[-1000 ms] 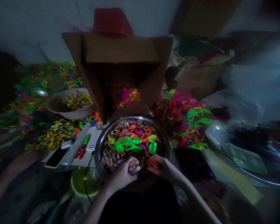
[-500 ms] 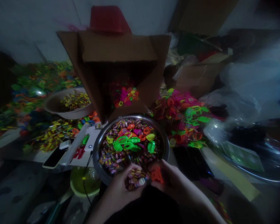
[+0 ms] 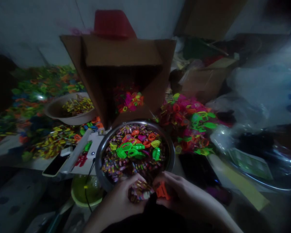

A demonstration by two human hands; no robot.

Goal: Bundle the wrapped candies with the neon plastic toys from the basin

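My left hand is curled round a handful of small, multicoloured wrapped pieces that look like candies. Just beside it, my right hand grips an orange plastic piece between thumb and fingers; its far side is hidden in the palm. Both hands are at the near rim of a metal bowl. Many similar small wrapped pieces fill the bowl. On top of them lie bright green plastic pieces, with orange, yellow and magenta ones around.
Behind the bowl, an open cardboard box holds colourful plastic pieces. More plastic pieces are heaped to the right, near a dark phone-like slab. At left are a pale basin, a phone and a white device with a cable.
The view has shifted slightly. Both hands stay close together at the bowl's near rim, still holding the small wrapped pieces and the orange piece, which has tilted a little.
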